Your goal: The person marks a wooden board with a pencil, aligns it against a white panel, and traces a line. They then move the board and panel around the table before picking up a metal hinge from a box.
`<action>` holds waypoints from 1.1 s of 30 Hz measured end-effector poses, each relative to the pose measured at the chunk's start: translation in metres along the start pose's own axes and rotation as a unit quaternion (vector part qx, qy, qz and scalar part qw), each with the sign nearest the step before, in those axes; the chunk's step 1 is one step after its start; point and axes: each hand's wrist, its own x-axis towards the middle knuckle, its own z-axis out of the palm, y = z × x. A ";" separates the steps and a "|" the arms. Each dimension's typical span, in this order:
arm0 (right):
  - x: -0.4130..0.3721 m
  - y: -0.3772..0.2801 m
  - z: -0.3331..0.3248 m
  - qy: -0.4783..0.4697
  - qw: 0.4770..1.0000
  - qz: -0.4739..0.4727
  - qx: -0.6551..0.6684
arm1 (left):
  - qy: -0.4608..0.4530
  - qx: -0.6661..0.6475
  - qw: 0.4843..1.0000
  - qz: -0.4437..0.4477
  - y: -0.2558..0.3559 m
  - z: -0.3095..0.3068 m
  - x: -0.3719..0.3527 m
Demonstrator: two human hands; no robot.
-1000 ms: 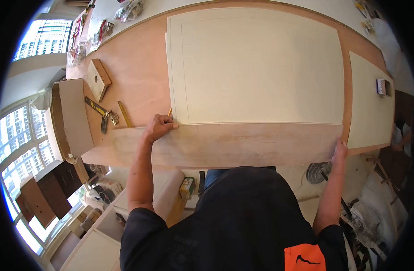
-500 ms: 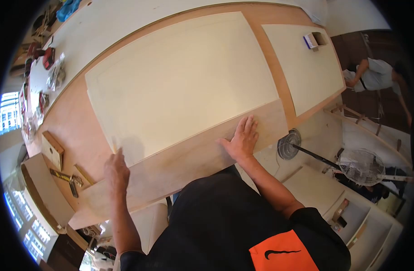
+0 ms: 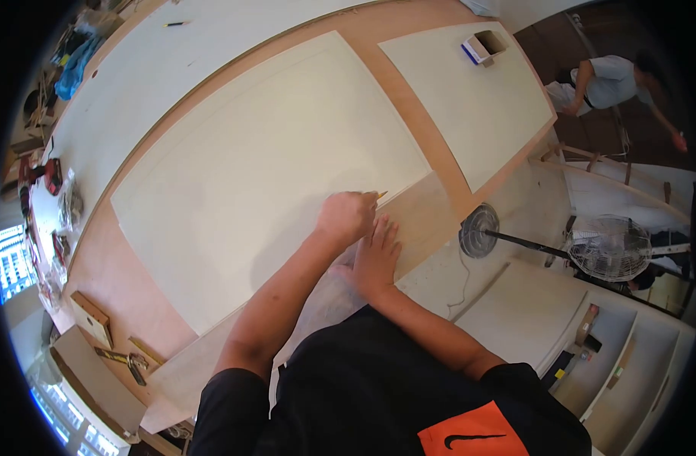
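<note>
the left hand (image 3: 348,216) is closed around a pencil (image 3: 381,195) by the edge where the cream sheet (image 3: 264,167) meets the wooden board (image 3: 430,216); the right hand (image 3: 377,262), spread out, rests on the board just beside the left.

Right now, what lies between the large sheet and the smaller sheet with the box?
The head view shows only a bare strip of brown board between the large sheet and the smaller sheet.
</note>
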 end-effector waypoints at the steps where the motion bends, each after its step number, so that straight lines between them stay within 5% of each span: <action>1: -0.001 0.000 -0.002 0.003 1.000 -0.002 -0.002 | -0.012 0.001 1.000 -0.001 0.003 0.006 0.010; 8: 0.003 0.007 0.001 -0.053 0.998 -0.014 0.023 | -0.056 0.022 0.998 0.005 0.016 0.041 0.045; 33: 0.003 0.007 0.004 -0.002 1.000 -0.018 -0.006 | -0.092 0.012 0.995 0.036 0.019 0.050 0.073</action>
